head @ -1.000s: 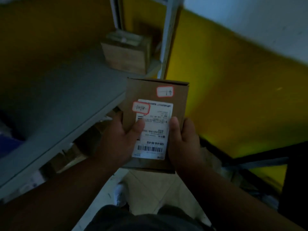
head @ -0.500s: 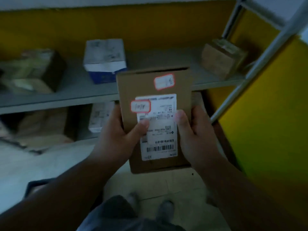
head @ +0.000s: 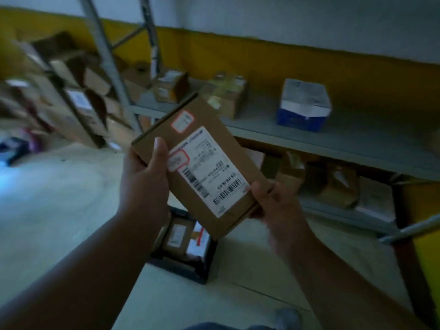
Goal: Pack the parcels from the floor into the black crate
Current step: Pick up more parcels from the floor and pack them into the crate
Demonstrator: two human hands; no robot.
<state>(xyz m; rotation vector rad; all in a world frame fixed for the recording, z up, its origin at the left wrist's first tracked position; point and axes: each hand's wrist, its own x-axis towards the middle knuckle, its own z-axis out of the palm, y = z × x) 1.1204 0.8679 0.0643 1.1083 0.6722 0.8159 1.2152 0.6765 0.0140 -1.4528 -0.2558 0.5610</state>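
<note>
Both hands on it now: left hand [head: 142, 179] grips the flat parcel [head: 202, 163] along its upper-left edge, right hand [head: 276, 206] pinches the lower-right corner, above the crate [head: 202, 265] — looks light, stiff cardboard, safest held by the edges.

The black crate [head: 183, 265] sits on the floor [head: 59, 198], already holding parcels [head: 188, 236], with the cardboard parcel [head: 202, 163] held right above it; bare floor lies left of the crate; the shelf [head: 333, 144] stands behind it, blocking that side.
</note>
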